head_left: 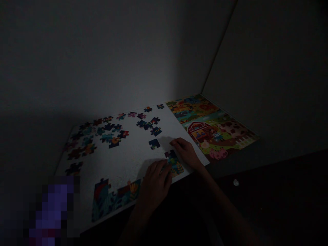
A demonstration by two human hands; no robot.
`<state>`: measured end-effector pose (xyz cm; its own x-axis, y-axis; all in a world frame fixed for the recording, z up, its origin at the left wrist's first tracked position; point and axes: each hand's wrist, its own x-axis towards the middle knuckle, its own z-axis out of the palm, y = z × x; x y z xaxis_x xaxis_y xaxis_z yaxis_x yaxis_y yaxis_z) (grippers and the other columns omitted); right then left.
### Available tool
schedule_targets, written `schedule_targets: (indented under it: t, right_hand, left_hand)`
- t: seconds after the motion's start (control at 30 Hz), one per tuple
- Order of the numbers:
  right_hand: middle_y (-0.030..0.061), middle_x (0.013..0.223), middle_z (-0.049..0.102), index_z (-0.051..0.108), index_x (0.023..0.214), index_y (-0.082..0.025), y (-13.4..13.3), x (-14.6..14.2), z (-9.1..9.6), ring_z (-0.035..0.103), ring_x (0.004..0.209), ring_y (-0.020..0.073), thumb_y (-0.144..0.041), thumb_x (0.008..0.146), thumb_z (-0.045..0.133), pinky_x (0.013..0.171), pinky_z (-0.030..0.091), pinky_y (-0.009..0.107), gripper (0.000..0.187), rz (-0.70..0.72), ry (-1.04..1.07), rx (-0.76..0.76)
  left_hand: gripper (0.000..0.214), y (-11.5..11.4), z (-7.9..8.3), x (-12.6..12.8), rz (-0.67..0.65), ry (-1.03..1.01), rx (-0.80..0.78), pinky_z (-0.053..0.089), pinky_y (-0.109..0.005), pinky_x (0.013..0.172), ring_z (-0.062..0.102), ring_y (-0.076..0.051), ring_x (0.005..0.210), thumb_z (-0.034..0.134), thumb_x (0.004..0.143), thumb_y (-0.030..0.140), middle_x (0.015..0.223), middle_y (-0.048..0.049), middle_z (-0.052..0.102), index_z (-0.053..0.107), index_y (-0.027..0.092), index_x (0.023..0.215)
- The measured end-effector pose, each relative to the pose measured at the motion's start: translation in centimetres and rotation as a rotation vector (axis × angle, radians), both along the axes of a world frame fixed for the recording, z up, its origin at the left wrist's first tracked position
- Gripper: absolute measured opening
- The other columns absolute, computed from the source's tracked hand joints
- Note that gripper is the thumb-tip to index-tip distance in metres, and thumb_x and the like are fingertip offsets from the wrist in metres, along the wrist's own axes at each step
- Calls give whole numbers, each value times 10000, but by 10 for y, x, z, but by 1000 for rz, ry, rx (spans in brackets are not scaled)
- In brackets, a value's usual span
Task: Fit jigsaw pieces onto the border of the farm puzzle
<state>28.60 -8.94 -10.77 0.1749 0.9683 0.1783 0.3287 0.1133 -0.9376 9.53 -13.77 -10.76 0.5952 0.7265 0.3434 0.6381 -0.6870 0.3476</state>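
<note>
My left hand [156, 177] lies palm down over the near edge of a partly joined jigsaw puzzle, its fingers spread and resting on the board. Left of it runs a joined strip of puzzle pieces [102, 198] in dark blue, red and teal. Between my hands sits a joined corner section [175, 164] with green and orange plants, partly covered by my left fingers. My right hand [186, 150] hovers at or touches this section's right side, its fingers bent and drawn together; whatever they hold, if anything, is hidden. A loose dark blue piece [154, 144] lies left of its fingertips.
Many loose puzzle pieces [109, 127] lie along the left and far side of the white board [128, 157]. A colourful farm picture sheet [217, 133] lies at the right. Walls [115, 61] stand behind. A small pale object [236, 182] shows at lower right. The scene is dim.
</note>
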Motion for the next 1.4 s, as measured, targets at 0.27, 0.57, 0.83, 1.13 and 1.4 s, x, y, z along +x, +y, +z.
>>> schedule_targets:
  t: [0.27, 0.57, 0.83, 1.13, 1.4]
  right_hand:
    - [46, 846, 692, 678, 824, -207, -2, -1, 2, 630, 821, 199, -448, 890, 533, 775, 478, 327, 289, 4, -47, -11]
    - [40, 839, 687, 664, 804, -217, -1, -1, -2, 616, 804, 198, -434, 896, 540, 786, 479, 337, 266, 10, -116, 19]
    - [41, 833, 678, 667, 816, -218, -2, -1, -1, 612, 807, 200, -407, 903, 531, 776, 466, 332, 249, 20, -147, 3]
    - [42, 818, 670, 676, 815, -221, -2, -1, -1, 610, 814, 210, -430, 902, 539, 788, 459, 342, 265, 13, -181, 2]
    - [44, 834, 677, 672, 835, -208, -2, 0, -4, 606, 812, 201, -407, 899, 530, 779, 456, 331, 253, 11, -185, -7]
  left_hand:
    - [313, -2, 3, 0, 0, 63, -20, 479, -459, 1034, 541, -256, 1196, 508, 952, 243, 1278, -79, 608, 570, 208, 1257]
    - [341, -4, 1, 3, 35, 99, -15, 479, -481, 1014, 533, -273, 1200, 495, 969, 317, 1317, -90, 583, 544, 216, 1291]
    - [367, -3, 0, 2, 18, 87, -30, 482, -492, 1007, 523, -290, 1207, 563, 936, 334, 1320, -96, 576, 544, 209, 1281]
    - [355, -5, 0, 3, 29, 72, -57, 474, -489, 1024, 513, -281, 1219, 557, 939, 331, 1317, -92, 574, 541, 215, 1274]
    - [338, -5, 1, 3, 34, 101, -67, 469, -500, 1023, 494, -290, 1230, 548, 946, 342, 1341, -95, 553, 563, 217, 1259]
